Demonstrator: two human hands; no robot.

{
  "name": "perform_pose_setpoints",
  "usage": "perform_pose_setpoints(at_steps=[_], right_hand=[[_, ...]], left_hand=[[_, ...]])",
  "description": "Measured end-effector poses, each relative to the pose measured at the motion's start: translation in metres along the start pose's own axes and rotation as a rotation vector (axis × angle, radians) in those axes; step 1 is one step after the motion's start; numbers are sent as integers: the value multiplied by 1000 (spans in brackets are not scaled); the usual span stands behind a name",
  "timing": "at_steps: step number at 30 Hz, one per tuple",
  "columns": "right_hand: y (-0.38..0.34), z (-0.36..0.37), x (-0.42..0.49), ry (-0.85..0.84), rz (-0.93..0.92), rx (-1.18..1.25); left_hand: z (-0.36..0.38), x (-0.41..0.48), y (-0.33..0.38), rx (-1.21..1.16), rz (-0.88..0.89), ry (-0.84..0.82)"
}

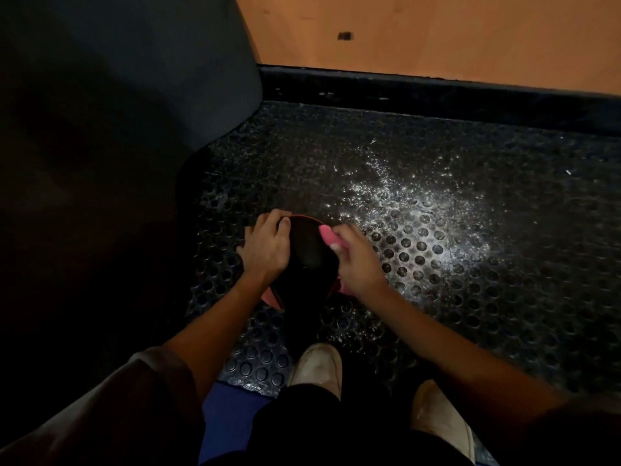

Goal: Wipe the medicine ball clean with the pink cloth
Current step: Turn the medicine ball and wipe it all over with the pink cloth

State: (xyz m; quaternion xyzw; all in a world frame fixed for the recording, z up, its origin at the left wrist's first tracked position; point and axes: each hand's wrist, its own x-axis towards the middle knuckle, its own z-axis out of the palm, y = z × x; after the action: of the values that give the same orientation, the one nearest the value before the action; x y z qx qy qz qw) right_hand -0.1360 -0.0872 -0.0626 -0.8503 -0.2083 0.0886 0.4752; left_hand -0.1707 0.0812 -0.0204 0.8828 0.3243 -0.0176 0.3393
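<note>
**Medicine ball held on the rubber mat, pink cloth pressed to its right side**

Head view: the medicine ball (311,260) looks black and matte, with a thin red edge along its far rim and a reddish patch low on its left. A faint dull sheen sits near its middle. It rests on the black studded floor mat (504,297), just ahead of our feet and between both hands.

We see the pink cloth (326,234) bunched against the ball's upper right. One end pokes out past the fingers and another bit shows under the wrist.

The left hand (265,247) sits on the ball's upper left side. Its fingers curl over the far rim and its thumb lies on top, so it grips the ball. The right hand (358,260) is motion-blurred. Its fingers are closed round the pink cloth, pressing it onto the ball. Both forearms reach forward and down, and a dark sleeve (134,398) covers the upper left arm.

A patch of white dust (420,210) is scattered over the mat to the right of the ball, near but not touching it. Two pale shoes (317,368) stand at the near edge, with the left one closest to the ball. A blue mat (221,415) shows under the left arm. A big dark padded shape (117,95) fills the left side. At the far end, an orange wall (437,35) rises above a black baseboard (437,92).
</note>
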Motion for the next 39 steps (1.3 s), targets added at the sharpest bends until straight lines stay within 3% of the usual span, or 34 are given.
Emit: perform_pose_setpoints(at_steps=[3, 8, 15, 19, 21, 25, 30, 33, 35, 39], right_hand=[[-3, 0, 16, 18, 154, 2], [-23, -3, 27, -2, -69, -48], [8, 3, -20, -60, 32, 136], [20, -6, -23, -159, 228, 144], [18, -7, -20, -128, 267, 172], [-6, -11, 0, -69, 249, 213], [-54, 4, 33, -43, -17, 116], [-60, 20, 32, -99, -180, -8], [-43, 24, 20, -125, -208, -66], [-17, 15, 9, 5, -43, 85]], left_hand=[[5, -3, 12, 61, -34, -7], [6, 0, 16, 81, -77, -11], [-4, 26, -8, -178, -122, 30], [-11, 26, -32, -346, -245, 126], [-18, 23, -45, -279, -203, 134], [-28, 24, -49, -174, 149, 50], [-18, 15, -42, 25, 158, 89], [-9, 13, -45, 236, 295, 44], [-10, 16, -45, 238, 230, 45], [0, 1, -15, 159, 47, 87]])
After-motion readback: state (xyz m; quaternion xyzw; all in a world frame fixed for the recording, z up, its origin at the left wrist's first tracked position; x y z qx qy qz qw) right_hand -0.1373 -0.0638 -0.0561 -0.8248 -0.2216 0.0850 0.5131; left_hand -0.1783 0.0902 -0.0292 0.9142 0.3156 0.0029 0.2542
